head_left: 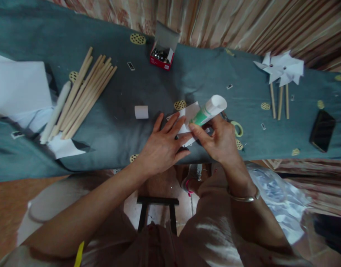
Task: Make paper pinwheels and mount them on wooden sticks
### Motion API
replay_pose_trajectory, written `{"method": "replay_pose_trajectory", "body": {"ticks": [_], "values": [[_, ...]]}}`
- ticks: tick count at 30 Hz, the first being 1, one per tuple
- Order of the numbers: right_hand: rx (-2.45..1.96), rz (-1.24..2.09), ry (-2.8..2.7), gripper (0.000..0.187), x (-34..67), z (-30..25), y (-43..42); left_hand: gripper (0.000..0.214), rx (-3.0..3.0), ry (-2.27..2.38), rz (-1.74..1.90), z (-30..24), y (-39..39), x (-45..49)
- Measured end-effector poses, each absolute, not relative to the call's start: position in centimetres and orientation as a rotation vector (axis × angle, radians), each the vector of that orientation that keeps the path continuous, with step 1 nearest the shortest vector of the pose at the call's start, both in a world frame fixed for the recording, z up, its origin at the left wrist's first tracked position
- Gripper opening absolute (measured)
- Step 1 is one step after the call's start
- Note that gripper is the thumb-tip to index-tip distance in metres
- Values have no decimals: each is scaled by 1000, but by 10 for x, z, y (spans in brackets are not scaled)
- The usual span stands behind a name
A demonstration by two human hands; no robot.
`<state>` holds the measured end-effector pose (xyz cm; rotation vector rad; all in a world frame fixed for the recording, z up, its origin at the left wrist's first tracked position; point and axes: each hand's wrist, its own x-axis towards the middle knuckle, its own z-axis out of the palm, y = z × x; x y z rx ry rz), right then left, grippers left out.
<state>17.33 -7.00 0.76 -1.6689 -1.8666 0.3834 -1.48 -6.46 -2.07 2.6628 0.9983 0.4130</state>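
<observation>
My right hand (222, 139) is wrapped round a green and white glue stick (208, 111), tilted with its lower end against a folded piece of white paper (190, 111). Fingers spread, my left hand (165, 146) lies flat over the left edge of that paper and presses it to the cloth. Parts of the paper are hidden under both hands. Just left of my left fingertips stands or lies a small white cylinder (141, 112), perhaps the glue stick's cap. Scissors with pale green handles (237, 128) lie beside my right hand, partly covered by it.
A red box of shiny metal pieces (162, 59) stands open at the back. Several wooden sticks (87, 96) and white sheets (20, 87) lie at left. White paper pinwheels (284, 68) on sticks and a black phone (323, 129) lie at right on the green tablecloth (117, 122).
</observation>
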Motion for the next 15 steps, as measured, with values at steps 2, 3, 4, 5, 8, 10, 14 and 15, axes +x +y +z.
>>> {"method": "replay_pose_trajectory", "body": {"ticks": [2, 3, 4, 5, 8, 10, 14, 15], "values": [[-1673, 406, -1848, 30, 174, 7, -70, 52, 2662, 998, 410, -21, -65, -15], [-1677, 418, -1841, 30, 175, 6, -70, 52, 2660, 999, 411, -21, -64, -15], [-1682, 430, -1837, 30, 176, 6, -70, 52, 2657, 1001, 415, -21, -64, -15], [-1688, 443, -1834, 30, 176, 6, -71, 52, 2655, 1004, 419, -21, -64, -15], [-1697, 465, -1825, 32, 178, 6, -71, 51, 2654, 1003, 419, -21, -64, -15], [-1691, 463, -1814, 33, 179, 5, -72, 51, 2654, 1001, 415, -21, -64, -15], [-1691, 495, -1795, 34, 179, 4, -72, 50, 2647, 1005, 411, -21, -64, -15], [-1694, 504, -1788, 34, 179, 4, -72, 50, 2646, 1004, 410, -21, -64, -15]]}}
